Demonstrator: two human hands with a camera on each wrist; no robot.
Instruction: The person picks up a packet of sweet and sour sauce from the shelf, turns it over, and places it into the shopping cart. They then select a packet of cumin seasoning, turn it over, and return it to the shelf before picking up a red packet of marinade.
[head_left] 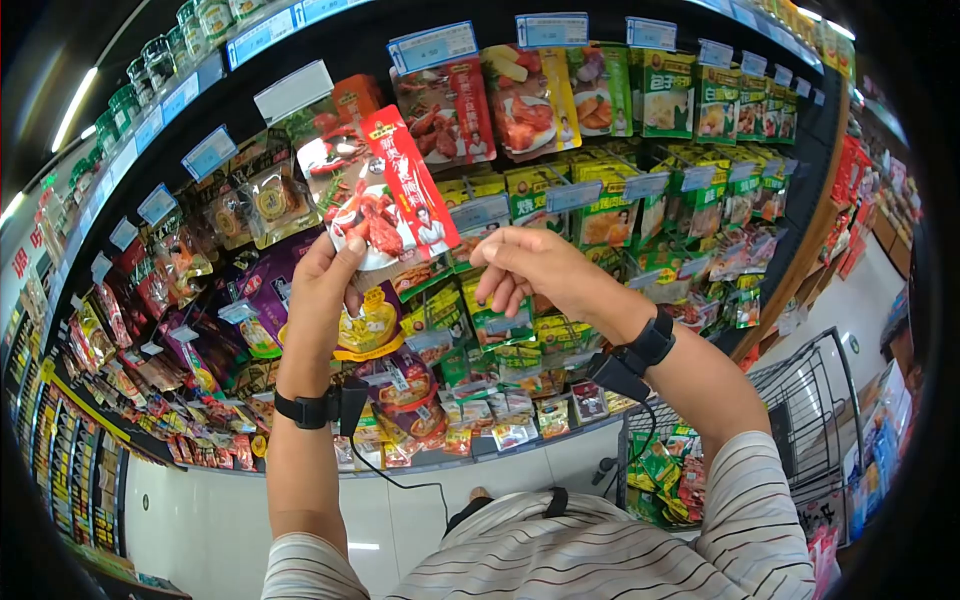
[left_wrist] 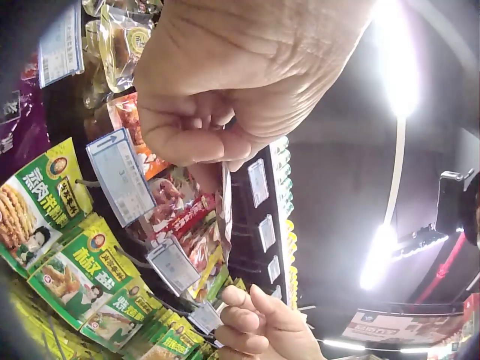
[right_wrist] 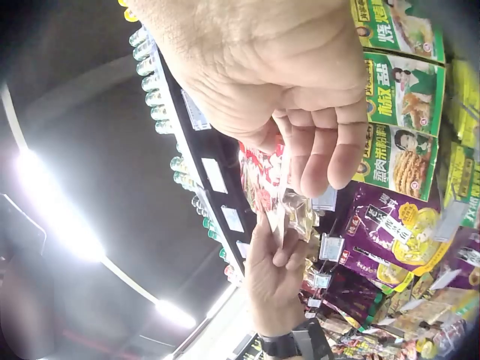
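My left hand (head_left: 322, 280) pinches the lower left edge of a red and white seasoning packet (head_left: 385, 190), thumb on its front, which pictures cooked chicken pieces. The packet is held up tilted before the rack. Just off its right edge is my right hand (head_left: 535, 268), fingers loosely bent and nothing held in them. From the right wrist, the packet (right_wrist: 262, 171) shows almost edge-on behind the right fingers (right_wrist: 330, 146), with the left hand (right_wrist: 276, 277) at its lower end. In the left wrist view, the left thumb and fingers meet on the packet's edge.
Behind the hands, a shelf rack carries hanging seasoning packets: red ones (head_left: 445, 115), green and yellow ones (head_left: 605, 210), and a purple pouch (head_left: 270, 290). Price tags (head_left: 432, 47) jut out in front. Jars (head_left: 125, 105) line the top shelf. A wire shopping cart (head_left: 815, 385) stands at right.
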